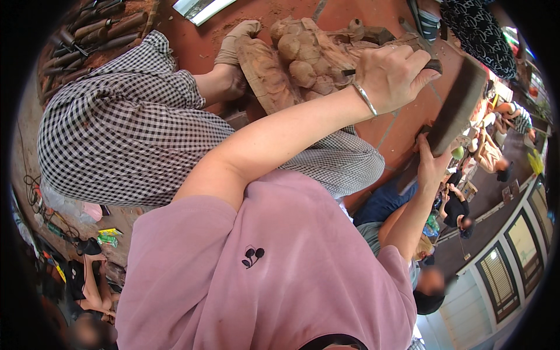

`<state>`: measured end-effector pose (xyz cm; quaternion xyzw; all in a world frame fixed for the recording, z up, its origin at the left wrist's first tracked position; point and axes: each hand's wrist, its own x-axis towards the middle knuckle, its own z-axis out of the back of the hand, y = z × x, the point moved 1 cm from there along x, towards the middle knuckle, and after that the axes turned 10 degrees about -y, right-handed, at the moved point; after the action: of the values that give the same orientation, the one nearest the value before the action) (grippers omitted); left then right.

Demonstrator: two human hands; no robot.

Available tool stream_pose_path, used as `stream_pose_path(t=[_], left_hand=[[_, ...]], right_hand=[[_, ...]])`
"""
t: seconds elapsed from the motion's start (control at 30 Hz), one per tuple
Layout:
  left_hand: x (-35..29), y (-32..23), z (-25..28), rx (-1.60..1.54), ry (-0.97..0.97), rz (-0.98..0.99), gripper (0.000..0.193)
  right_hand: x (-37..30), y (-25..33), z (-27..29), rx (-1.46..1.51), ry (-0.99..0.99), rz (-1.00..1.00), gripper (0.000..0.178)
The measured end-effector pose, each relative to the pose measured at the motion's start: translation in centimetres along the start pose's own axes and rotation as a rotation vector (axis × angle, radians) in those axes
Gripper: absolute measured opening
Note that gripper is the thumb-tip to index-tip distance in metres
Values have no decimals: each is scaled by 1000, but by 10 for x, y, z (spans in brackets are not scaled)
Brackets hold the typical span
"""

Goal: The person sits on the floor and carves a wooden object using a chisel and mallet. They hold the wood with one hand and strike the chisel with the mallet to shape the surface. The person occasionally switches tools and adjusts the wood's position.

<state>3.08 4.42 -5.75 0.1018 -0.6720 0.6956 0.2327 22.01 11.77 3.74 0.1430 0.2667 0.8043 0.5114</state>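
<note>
My left hand (389, 76), with a silver bangle (366, 98) at the wrist, is closed around a chisel (432, 66). Its dark shaft points left toward a brown wood carving (302, 52) with rounded, fruit-like lumps; I cannot tell whether the tip touches the wood. On the right, my right hand (433, 168) grips a long, dark wooden mallet (458, 105). The mallet's thick upper part stands tilted near the butt of the chisel, apart from it. My fingers partly hide the lower end of the mallet.
The carving lies on red floor tiles (195, 44) beside my checked trousers (122, 128) and wrapped foot (238, 44). Several wooden-handled tools (96, 29) lie at the far left. Another person's foot (429, 26) is at the far right; other people sit farther right.
</note>
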Motion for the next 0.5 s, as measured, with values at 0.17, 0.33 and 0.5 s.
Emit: stream_pose_path(t=[0.17,0.33,0.5], left_hand=[[1,0,2,-6,5,19,28],[0,1,6,-33,-46,-17,29],[-1,2,9,-61,-36,-22,29]], right_hand=[[0,11,-5,-57,27,66,35],[2,9,-2,-176,16,198,35],[1,6,-1,-190,6,181,31]])
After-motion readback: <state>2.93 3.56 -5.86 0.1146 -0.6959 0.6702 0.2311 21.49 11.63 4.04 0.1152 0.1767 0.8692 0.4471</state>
